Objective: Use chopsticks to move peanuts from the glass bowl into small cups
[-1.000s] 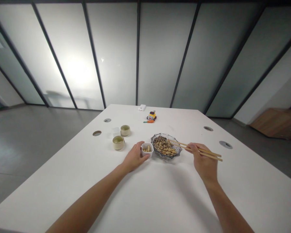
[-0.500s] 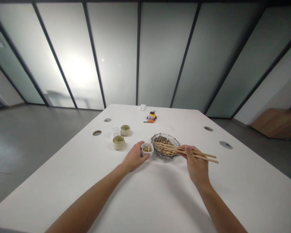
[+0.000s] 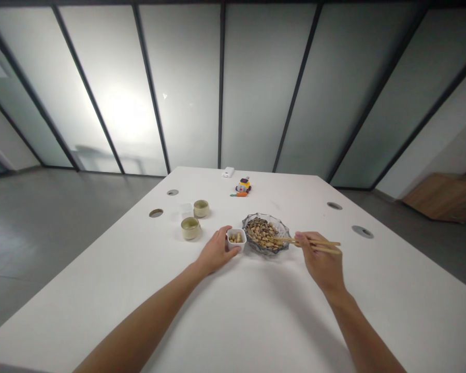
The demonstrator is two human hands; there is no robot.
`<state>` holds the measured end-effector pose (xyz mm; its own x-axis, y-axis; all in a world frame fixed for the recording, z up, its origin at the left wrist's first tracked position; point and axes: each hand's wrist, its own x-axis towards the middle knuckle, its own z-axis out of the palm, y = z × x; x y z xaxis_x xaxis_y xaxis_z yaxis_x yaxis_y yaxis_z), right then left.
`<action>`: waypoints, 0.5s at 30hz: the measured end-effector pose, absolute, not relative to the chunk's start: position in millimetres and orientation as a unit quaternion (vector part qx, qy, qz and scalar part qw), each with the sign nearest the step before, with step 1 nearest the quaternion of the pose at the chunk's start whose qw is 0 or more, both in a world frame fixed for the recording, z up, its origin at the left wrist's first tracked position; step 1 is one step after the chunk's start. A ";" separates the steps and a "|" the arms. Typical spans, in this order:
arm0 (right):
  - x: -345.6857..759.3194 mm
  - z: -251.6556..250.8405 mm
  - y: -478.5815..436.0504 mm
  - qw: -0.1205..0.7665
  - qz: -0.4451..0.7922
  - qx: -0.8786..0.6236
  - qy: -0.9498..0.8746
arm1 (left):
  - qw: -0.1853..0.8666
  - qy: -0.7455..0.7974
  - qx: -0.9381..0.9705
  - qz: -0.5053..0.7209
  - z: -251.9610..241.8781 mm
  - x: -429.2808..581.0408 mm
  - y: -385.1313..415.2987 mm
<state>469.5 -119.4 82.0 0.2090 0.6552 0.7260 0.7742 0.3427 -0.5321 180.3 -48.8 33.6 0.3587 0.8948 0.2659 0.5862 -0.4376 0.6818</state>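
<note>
My left hand (image 3: 219,251) is curled around the left side of a small white square bowl (image 3: 236,247), thumb at its front and fingers behind. Several peanuts (image 3: 236,238) lie inside that bowl. Just to its right stands a faceted glass bowl (image 3: 283,231) with sunflower seeds (image 3: 253,226) on the left and peanuts (image 3: 264,236) toward the middle and front. In my right hand (image 3: 321,259) is a pair of wooden chopsticks (image 3: 321,246), gripped between thumb and fingers. Their tips reach in over the right part of the glass bowl, among the peanuts; whether they pinch one I cannot tell.
Two green ceramic cups (image 3: 190,228) and a clear plastic container (image 3: 185,209) stand to the left on the white table (image 3: 225,316). Farther back are a toy car (image 3: 243,185), an orange carrot-shaped item (image 3: 239,195) and a white box (image 3: 228,172). Round holes and covers dot the tabletop.
My right hand has moved to the right, drawing the chopstick tips from beside the white bowl back over the glass bowl's peanuts. My left hand stays on the white bowl.
</note>
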 end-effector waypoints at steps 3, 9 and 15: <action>468.0 82.0 -119.1 0.519 -0.020 -0.553 -0.651 | 0.243 0.468 0.789 0.316 33.7 180.2 -49.0; 466.7 80.0 -119.1 0.519 0.016 -0.544 -0.660 | 0.244 0.470 0.786 0.318 32.6 180.2 -48.5; 473.3 81.5 -119.0 0.521 -0.041 -0.562 -0.641 | 0.242 0.468 0.787 0.320 31.3 179.4 -47.8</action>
<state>473.3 -119.0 81.5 0.1751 0.6770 0.7148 0.7634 0.3651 -0.5328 179.4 -47.8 31.3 0.3568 0.8919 0.2780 0.5822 -0.4450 0.6804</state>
